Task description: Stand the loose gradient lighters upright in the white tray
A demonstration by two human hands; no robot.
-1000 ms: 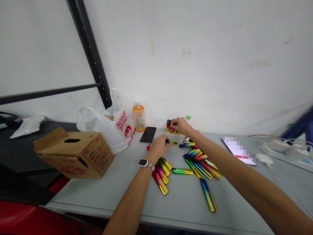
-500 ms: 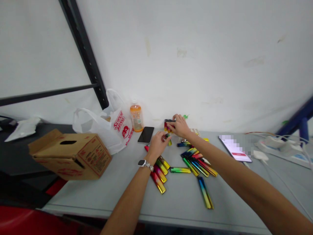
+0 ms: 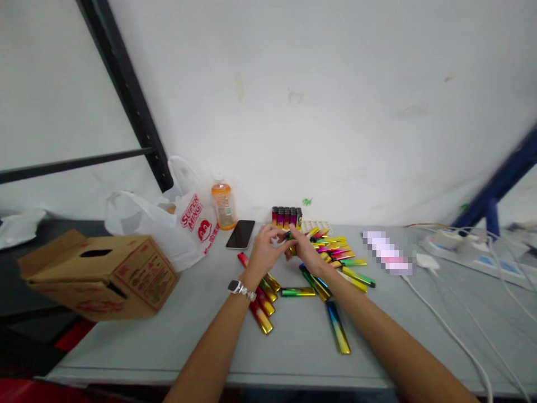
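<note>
Both hands meet near the middle of the grey table. My left hand [image 3: 265,250], with a watch on its wrist, is closed on a small lighter [image 3: 288,237], mostly hidden by fingers. My right hand [image 3: 302,250] touches the same lighter, its fingers pinched round it. Just behind stands a block of upright lighters [image 3: 287,216] with black tops, in rows against the wall. Several red and yellow lighters [image 3: 260,318] lie left of my hands, a green and yellow one [image 3: 298,291] in front, and a loose pile [image 3: 335,246] to the right.
A cardboard box [image 3: 138,274], a white plastic bag [image 3: 168,224], an orange bottle [image 3: 224,204] and a black phone [image 3: 240,234] are at the left. A lit phone [image 3: 386,252], white cables and a power strip [image 3: 474,254] lie at the right. A blue and yellow lighter [image 3: 338,328] lies nearer the front edge.
My right hand has come away from the upright lighters and moved forward to meet my left hand. The view has shifted, showing more of the block and the pile.
</note>
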